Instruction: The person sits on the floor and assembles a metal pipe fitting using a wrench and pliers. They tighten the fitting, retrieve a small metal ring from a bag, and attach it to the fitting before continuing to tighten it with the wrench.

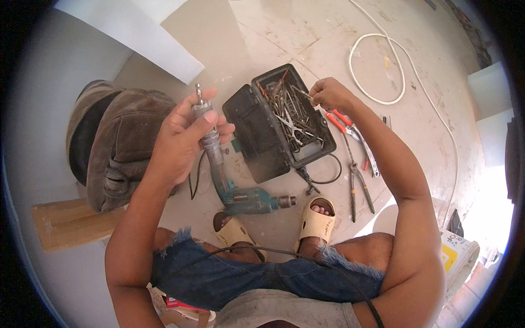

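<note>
A silvery tool [201, 109] is pointing upward in the left hand [183, 127]; a thin piece [305, 94] is slanting from the right hand [331, 95].

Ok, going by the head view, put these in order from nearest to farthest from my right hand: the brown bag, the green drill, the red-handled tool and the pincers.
1. Red-handled tool, just below your right hand in the picture.
2. Pincers, farther down on the floor.
3. Green drill, lower left, by your feet.
4. Brown bag, far left.
</note>
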Demonstrator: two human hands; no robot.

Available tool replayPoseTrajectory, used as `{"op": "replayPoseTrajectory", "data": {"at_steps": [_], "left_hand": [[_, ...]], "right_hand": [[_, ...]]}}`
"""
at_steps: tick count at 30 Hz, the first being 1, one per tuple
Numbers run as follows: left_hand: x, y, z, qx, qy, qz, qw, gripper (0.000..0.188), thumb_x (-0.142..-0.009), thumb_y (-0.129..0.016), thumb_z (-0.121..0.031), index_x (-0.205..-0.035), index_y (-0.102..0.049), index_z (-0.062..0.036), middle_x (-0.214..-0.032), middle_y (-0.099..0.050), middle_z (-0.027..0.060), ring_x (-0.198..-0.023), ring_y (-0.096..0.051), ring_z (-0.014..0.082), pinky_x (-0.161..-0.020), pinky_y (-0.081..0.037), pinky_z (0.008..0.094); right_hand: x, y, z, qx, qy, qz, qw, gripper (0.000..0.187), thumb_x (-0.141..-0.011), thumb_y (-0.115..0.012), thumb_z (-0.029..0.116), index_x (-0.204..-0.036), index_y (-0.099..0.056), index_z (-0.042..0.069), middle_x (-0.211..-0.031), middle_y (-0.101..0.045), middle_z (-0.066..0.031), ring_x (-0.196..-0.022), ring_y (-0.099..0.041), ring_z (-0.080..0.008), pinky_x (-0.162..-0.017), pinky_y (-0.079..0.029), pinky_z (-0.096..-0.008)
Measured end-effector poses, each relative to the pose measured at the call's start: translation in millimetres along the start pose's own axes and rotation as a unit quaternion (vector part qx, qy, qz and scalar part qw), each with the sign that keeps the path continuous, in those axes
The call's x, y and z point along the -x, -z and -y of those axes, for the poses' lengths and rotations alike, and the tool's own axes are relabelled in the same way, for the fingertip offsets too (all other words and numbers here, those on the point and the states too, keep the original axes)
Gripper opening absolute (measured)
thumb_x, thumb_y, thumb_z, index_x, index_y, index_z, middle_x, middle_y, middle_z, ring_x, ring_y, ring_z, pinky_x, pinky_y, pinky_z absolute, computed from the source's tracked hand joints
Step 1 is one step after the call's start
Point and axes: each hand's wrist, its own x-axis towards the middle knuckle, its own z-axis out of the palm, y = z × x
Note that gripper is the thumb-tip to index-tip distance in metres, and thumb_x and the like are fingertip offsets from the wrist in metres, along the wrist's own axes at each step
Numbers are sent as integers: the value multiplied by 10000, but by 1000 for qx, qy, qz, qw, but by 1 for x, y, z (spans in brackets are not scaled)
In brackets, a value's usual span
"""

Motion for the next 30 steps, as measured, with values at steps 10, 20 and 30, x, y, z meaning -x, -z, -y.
{"op": "replayPoseTrajectory", "data": {"at_steps": [10, 20, 30], "left_hand": [[-6, -4, 1, -10, -1, 1, 1000, 472, -1012, -631, -144, -1455, -484, -69, -1024, -690, 94, -1003, -721, 280, -876, -605, 412], [-3, -9, -2, -21, 7, 0, 1000, 472, -1014, -624, -134, -1459, -477, -75, -1021, -680, 89, -1002, -720, 280, -881, -609, 412], [-6, -3, 3, -36, -1, -2, 999, 447, -1032, -594, -139, -1458, -476, -72, -1029, -674, 91, -995, -718, 272, -879, -607, 409]], "right_hand": [[-5, -21, -5, 239, 169, -28, 956, 274, -891, -666, 176, -993, -682, -77, -878, -718, -244, -766, -737, -356, -691, -578, -462], [5, -111, -38, 417, 61, -48, 905, 210, -842, -675, 143, -979, -739, -2, -998, -738, -243, -957, -746, -362, -801, -603, -465], [-15, -44, 19, 385, 107, -103, 911, 180, -792, -679, 47, -940, -725, -44, -992, -727, -268, -924, -728, -413, -785, -596, -479]]}}
